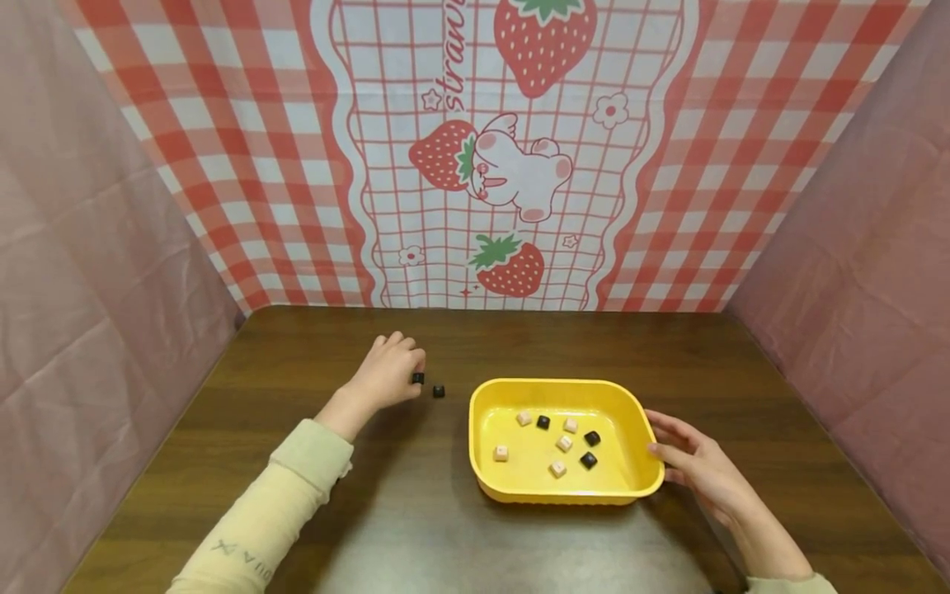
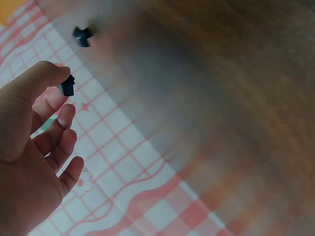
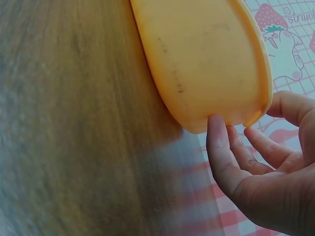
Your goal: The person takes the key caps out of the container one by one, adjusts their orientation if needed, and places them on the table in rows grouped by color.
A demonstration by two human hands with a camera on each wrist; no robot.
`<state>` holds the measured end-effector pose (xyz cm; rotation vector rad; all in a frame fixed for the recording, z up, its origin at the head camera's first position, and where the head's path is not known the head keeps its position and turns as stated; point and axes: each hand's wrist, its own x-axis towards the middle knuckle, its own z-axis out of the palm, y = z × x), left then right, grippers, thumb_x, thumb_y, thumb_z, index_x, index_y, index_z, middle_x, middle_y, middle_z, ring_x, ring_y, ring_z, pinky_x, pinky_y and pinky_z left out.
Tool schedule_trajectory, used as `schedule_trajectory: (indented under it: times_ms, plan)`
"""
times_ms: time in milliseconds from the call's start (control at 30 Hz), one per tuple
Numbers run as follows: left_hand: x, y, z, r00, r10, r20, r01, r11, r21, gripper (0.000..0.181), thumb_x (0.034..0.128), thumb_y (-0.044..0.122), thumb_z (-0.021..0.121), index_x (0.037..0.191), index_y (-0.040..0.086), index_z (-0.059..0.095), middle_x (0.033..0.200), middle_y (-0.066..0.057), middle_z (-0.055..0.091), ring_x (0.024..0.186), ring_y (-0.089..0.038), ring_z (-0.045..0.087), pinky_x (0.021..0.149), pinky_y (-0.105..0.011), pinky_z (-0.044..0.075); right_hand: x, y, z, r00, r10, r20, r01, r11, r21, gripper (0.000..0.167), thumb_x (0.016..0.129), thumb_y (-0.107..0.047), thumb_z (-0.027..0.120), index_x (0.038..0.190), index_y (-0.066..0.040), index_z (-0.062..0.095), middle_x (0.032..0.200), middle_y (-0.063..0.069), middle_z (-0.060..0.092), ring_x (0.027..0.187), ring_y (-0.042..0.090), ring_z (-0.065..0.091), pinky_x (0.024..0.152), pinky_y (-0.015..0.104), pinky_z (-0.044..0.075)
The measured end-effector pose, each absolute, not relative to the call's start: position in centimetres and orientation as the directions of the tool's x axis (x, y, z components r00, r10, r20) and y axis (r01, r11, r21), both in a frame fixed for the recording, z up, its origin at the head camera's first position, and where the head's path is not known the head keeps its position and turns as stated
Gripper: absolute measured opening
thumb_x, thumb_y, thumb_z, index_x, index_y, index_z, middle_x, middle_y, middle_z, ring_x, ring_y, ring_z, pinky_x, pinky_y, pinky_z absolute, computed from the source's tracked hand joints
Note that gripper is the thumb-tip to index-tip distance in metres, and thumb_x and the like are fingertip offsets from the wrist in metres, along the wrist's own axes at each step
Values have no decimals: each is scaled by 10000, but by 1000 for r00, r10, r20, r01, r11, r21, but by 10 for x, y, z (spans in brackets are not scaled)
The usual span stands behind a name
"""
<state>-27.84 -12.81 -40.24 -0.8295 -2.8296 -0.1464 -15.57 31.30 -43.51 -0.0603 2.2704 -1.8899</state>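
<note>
Head: yellow tub with five pale keycaps, three black keycaps

The bin is plain bright yellow. Inside, five small pieces are pale cream-pink and three pieces are black; the two pieces outside it are black too. The counter is brown with streaked wood grain. The backdrop is red-and-white gingham on both sides of a white panel of red grid lines, with red strawberries, green leaves and a white creature with pink patches. The side curtains are dusty pink. The left sleeve is pale yellow with grey lettering, and its cuff light green.
</note>
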Motion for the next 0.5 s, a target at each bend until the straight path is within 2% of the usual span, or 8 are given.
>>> schedule_trajectory:
  times_ms: [200, 500]
  plan:
    - [-286, -133, -416, -837, 517, 180, 535, 842, 68, 231, 698, 248, 802, 782, 138, 616, 787, 12, 521, 803, -208, 437, 716, -362, 319, -156, 313, -435, -982, -152, -114, 84, 188, -979, 593, 928, -137, 580, 1422, 35, 300, 1154, -96, 588, 943, 119, 633, 717, 352, 546]
    - [-295, -129, -430, -848, 520, 108, 528, 846, 71, 216, 676, 259, 787, 765, 159, 617, 810, 16, 540, 836, -217, 453, 731, -366, 335, -156, 313, -435, -982, -152, -109, 78, 196, -977, 587, 931, -140, 576, 1421, 34, 303, 1162, -83, 584, 935, 122, 634, 713, 354, 547]
